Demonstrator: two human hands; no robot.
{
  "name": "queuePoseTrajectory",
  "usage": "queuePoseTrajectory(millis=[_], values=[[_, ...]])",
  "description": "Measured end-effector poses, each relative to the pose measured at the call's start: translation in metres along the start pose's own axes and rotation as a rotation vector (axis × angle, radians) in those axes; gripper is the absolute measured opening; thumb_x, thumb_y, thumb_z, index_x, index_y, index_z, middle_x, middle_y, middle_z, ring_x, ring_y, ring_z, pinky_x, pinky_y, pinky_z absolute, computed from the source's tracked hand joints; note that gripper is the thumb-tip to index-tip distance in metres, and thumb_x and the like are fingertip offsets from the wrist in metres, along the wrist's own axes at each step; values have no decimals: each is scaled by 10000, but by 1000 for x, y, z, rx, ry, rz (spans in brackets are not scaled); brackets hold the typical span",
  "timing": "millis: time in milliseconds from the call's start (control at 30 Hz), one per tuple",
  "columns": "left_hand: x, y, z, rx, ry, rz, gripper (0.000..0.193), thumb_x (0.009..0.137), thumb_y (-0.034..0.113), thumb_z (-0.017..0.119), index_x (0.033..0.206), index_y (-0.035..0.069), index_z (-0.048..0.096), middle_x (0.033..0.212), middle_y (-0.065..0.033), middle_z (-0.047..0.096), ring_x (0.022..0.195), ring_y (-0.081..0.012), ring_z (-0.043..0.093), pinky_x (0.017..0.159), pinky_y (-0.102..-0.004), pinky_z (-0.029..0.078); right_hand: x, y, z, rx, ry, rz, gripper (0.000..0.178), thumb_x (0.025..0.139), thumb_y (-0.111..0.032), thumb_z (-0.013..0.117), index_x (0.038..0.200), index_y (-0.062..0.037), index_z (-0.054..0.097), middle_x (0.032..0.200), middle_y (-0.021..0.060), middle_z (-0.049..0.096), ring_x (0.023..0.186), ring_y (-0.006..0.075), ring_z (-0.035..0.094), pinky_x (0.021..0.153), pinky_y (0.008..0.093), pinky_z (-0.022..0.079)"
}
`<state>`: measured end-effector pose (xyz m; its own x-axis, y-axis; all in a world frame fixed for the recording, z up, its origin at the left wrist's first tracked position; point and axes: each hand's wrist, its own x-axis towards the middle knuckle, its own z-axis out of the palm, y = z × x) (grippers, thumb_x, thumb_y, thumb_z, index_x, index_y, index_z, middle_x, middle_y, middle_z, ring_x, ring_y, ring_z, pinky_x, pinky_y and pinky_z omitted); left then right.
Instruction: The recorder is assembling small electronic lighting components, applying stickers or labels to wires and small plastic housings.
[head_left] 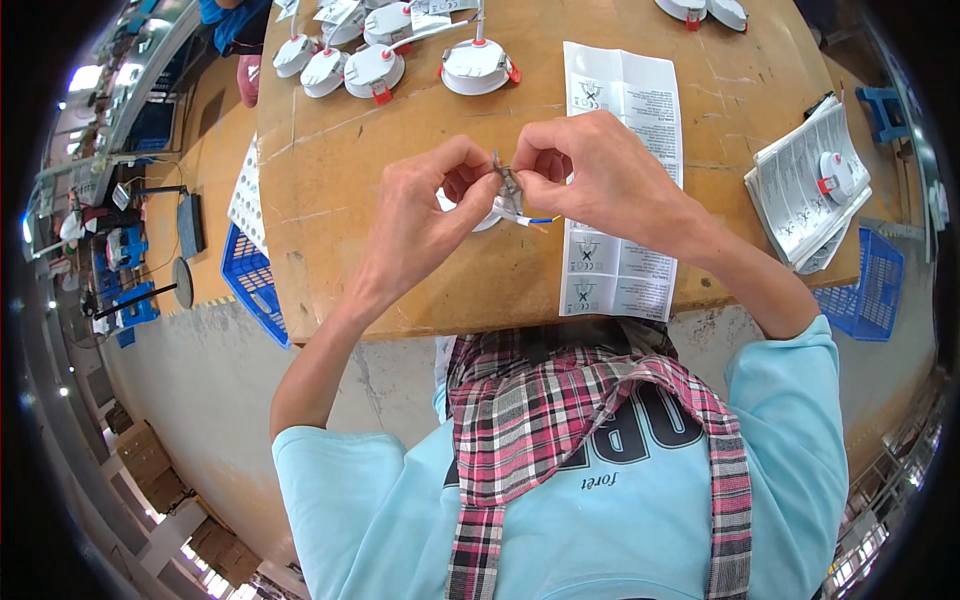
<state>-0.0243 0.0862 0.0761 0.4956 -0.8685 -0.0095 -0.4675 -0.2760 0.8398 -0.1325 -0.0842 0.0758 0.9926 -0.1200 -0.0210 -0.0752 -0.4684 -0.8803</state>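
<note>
1. Centre of the frame: the left hand (pixel 425 195) and right hand (pixel 605 170) both pinch a small grey piece (pixel 507 184); its kind is unclear.
2. Just below it: a partly hidden white disc (pixel 486 222) and white cable (pixel 513 216) with blue wire (pixel 543 220).
3. Upper left: white lamps (pixel 374 72) on the worktop (pixel 340 170).
4. Right of centre: a printed sheet (pixel 626 95).

workshop — worktable (pixel 325 190), lamps (pixel 475 70), crates (pixel 873 290)
</note>
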Motion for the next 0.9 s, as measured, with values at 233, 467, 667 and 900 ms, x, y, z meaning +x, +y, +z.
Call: queuePoseTrajectory(millis=[233, 467, 667, 900], values=[[-3, -11, 14, -201, 151, -38, 139, 852, 103, 615, 829, -34, 604, 668, -41, 607, 612, -78, 542, 569, -250, 434, 4, 9, 1, 41, 27, -71, 179, 786, -156, 631, 790, 21, 652, 688, 126, 657, 618, 231, 629, 596, 324, 490], [3, -11, 14, -206, 27, -14, 137, 870, 110, 617, 859, -26, 607, 705, -47, 619, 644, -93, 559, 590, -262, 446, 15, 23, -7, 69, -93, -85, 252, 826, -223, 663, 857, 28, 670, 717, 108, 667, 642, 170, 619, 609, 291, 484], [4, -16, 16, -264, -21, -51, 161, 886, 139, 610, 882, -21, 614, 734, -52, 626, 647, -104, 551, 604, -271, 453, 16, 25, -12, 140, -177, -75, 215, 843, -185, 635, 847, 28, 658, 711, 90, 654, 637, 157, 592, 608, 290, 467], [6, -20, 20, -255, -16, -19, 142, 854, 121, 601, 854, -21, 613, 700, -41, 607, 630, -92, 532, 589, -264, 440, 18, 26, -14, 57, -196, -67, 167, 837, -135, 605, 822, 29, 637, 677, 99, 635, 619, 160, 591, 599, 300, 467]])
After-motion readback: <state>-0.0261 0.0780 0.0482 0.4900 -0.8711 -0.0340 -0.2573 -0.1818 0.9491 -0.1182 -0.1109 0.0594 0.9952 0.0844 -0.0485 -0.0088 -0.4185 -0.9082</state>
